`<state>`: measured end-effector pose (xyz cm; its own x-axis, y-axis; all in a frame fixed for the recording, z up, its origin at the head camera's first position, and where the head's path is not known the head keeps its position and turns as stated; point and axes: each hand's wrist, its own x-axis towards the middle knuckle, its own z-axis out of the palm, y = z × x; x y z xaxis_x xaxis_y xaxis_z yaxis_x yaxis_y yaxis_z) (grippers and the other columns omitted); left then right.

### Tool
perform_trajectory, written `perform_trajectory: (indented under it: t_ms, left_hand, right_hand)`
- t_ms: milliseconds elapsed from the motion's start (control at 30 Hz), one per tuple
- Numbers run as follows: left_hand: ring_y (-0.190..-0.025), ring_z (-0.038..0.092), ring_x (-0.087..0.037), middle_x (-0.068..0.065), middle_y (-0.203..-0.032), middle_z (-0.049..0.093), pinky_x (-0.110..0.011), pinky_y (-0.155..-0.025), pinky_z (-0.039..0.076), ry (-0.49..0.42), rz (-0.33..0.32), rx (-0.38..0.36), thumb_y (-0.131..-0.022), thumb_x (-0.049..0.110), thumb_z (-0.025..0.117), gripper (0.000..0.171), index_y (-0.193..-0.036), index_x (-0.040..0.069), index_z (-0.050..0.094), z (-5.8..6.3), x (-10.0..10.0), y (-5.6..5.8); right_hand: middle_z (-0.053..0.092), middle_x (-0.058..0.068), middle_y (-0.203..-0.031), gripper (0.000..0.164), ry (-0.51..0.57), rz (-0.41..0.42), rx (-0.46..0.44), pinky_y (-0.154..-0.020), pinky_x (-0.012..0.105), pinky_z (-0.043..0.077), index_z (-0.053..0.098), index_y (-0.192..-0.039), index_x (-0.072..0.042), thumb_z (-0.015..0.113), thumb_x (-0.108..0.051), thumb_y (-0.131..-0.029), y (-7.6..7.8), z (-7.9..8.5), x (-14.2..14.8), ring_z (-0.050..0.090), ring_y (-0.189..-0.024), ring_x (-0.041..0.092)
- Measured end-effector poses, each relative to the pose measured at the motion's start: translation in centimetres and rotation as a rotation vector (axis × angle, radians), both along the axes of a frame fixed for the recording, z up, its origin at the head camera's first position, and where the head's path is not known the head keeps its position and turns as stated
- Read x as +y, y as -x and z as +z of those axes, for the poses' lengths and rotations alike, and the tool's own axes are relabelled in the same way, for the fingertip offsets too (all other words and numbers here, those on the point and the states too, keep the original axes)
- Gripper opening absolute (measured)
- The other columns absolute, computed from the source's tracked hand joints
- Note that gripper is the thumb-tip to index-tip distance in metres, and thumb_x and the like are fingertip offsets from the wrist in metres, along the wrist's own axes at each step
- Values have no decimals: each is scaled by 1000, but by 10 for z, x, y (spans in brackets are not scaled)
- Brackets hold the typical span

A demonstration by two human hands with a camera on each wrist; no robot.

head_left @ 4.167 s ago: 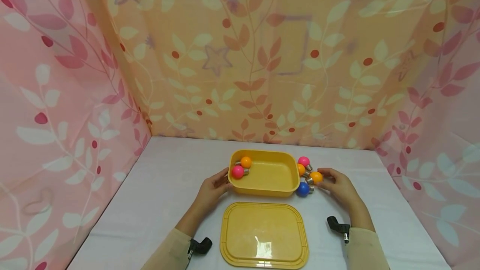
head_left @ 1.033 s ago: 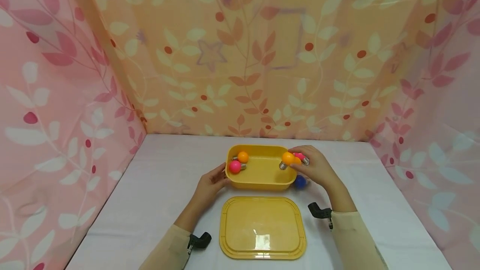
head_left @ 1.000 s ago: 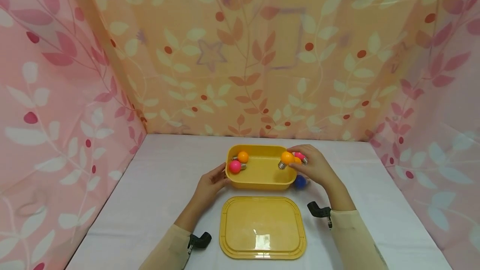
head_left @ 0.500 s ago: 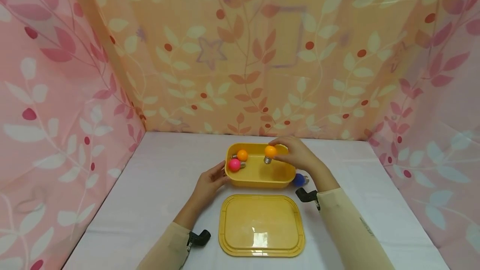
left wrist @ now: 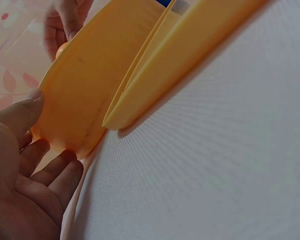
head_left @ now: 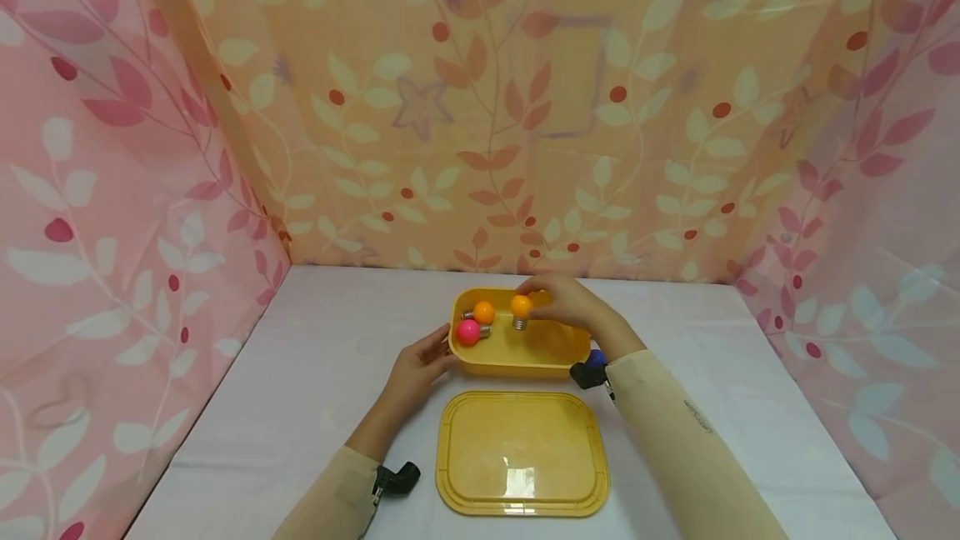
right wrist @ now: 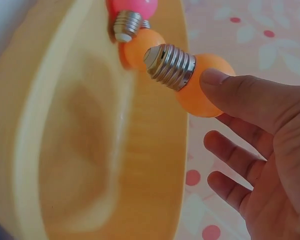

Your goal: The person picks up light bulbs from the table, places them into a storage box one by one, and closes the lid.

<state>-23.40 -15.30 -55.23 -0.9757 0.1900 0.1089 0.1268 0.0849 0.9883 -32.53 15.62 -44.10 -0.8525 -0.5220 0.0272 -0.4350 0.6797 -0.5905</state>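
Observation:
My right hand (head_left: 566, 302) pinches the round part of an orange light bulb (head_left: 521, 305) over the yellow plastic box (head_left: 517, 370). In the right wrist view the bulb's silver screw base (right wrist: 170, 65) points into the box, thumb on the near side of the globe. Inside, at the left end, lie another orange bulb (head_left: 484, 312) and a pink bulb (head_left: 468, 332). My left hand (head_left: 416, 369) holds the box's left end; in the left wrist view its thumb is at the rim and its fingertips (left wrist: 67, 155) rest against the outer wall.
The yellow lid (head_left: 522, 448) lies flat on the white cloth (head_left: 322, 373), just in front of the box. A blue bulb (head_left: 596, 359) sits at the box's right end, partly hidden by the black wrist camera (head_left: 588, 375). Patterned cloth walls (head_left: 480, 148) surround the table.
My right hand has taken an orange bulb from the group right of the box and moved it left over the inside. My left hand has stayed at the box's left end.

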Motion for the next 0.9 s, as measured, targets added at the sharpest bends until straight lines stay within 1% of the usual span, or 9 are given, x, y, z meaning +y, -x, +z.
perform_trajectory:
  t_ms: [167, 233, 500, 700, 900]
  left_hand:
    - [-136, 57, -24, -3, -153, 54, -24, -99, 55, 12, -4, 4, -95, 18, 75, 63, -153, 19, 50, 0, 0, 0]
    - [-136, 57, -24, -2, -153, 54, -24, -99, 55, 12, -4, 5, -95, 17, 75, 63, -153, 20, 50, 0, 0, 0]
    - [-136, 56, -23, -1, -153, 53, -24, -99, 54, 19, -4, 7, -96, 16, 75, 63, -154, 20, 50, 0, 0, 0]
    - [-137, 56, -21, 0, -155, 51, -23, -99, 54, 14, -7, 2, -96, 17, 74, 63, -154, 21, 49, -1, -1, 1]
    - [-137, 56, -24, -3, -155, 51, -24, -99, 55, -2, -18, 9, -96, 16, 74, 63, -154, 16, 49, -2, 0, 0]
  right_hand:
    - [70, 3, -129, 38, -37, 46, 9, -118, 51, 41, 73, -125, -14, 82, -21, -88, 6, -4, -9, 59, -126, 30]
    - [70, 3, -128, 37, -51, 51, 4, -118, 50, 42, 73, -124, -14, 82, -20, -89, 8, -7, -12, 60, -125, 29]
    - [71, 1, -125, 33, -66, 30, -28, -117, 50, 41, 75, -121, -16, 82, -19, -89, 9, -21, -20, 61, -121, 26]
    - [72, -1, -119, 35, -82, 35, -8, -113, 46, 45, 75, -122, -16, 82, -18, -88, 13, -30, -25, 61, -111, 22]
    - [71, -1, -118, 35, -123, 32, 26, -109, 44, 47, 75, -122, -18, 82, -18, -88, 15, -37, -29, 60, -105, 21]
